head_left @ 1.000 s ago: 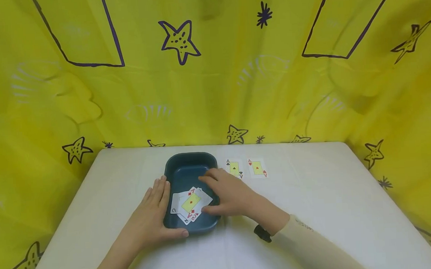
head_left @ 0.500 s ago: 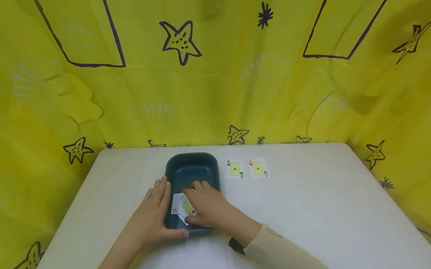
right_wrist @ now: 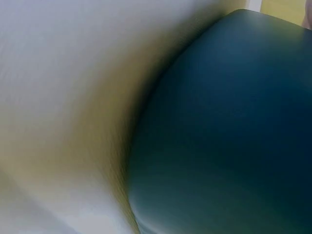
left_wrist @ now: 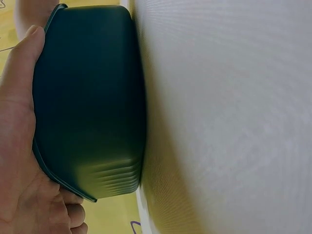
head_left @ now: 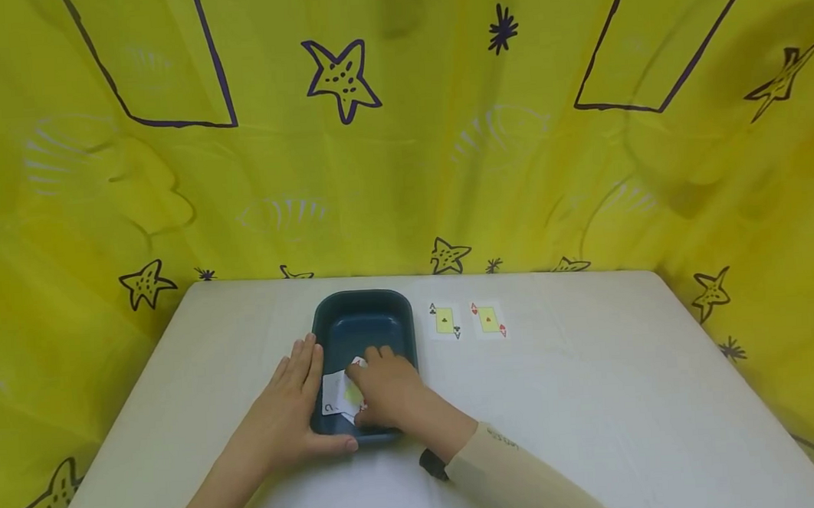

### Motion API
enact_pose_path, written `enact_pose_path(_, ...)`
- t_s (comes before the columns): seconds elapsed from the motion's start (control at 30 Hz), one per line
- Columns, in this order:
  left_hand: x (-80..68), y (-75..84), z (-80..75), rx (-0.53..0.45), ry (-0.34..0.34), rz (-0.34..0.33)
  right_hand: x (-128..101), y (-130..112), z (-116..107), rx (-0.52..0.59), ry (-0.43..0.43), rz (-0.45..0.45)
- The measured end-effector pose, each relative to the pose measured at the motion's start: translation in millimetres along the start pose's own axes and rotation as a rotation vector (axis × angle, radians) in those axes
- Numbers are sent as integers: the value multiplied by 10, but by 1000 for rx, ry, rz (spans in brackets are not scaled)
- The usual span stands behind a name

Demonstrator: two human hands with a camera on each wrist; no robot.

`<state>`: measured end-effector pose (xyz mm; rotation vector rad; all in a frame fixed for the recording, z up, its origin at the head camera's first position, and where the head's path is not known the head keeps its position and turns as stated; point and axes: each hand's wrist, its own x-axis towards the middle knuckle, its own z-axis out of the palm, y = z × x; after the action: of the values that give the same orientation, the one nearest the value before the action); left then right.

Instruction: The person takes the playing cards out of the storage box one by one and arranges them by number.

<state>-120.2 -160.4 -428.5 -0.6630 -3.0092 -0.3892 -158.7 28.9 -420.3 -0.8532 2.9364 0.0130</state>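
Dark teal, the tray [head_left: 361, 331] has the left hand [head_left: 289, 402], fingers straight, along its side. Inside, playing cards [head_left: 333, 394] lie under the right hand [head_left: 389, 389], partly hidden by its fingers; I can't tell whether those pinch any.

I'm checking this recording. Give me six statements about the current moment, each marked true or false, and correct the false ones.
1. The left hand touches the tub's left side. True.
2. The right hand rests on the bare table. False: it reaches into the tub, over the cards there.
3. The ace of clubs and ace of hearts lie to the right of the tub. True.
4. Those two aces overlap. False: they lie apart.
5. The yellow curtain shows star shapes. True.
6. The tub is bright red. False: it is dark blue-green.
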Motion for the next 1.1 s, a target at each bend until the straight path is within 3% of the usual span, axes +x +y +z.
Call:
enact_pose_path(0.73,5,8,3,0,21,2,-14,3,-8,33,-48,-36)
enact_pose_path(0.97,-3,-4,18,-4,32,12,1,3,-32,-15,-64,-55)
enact_pose_path(1.1,-3,1,18,-7,22,2,39,19,-58,21,-70,-34)
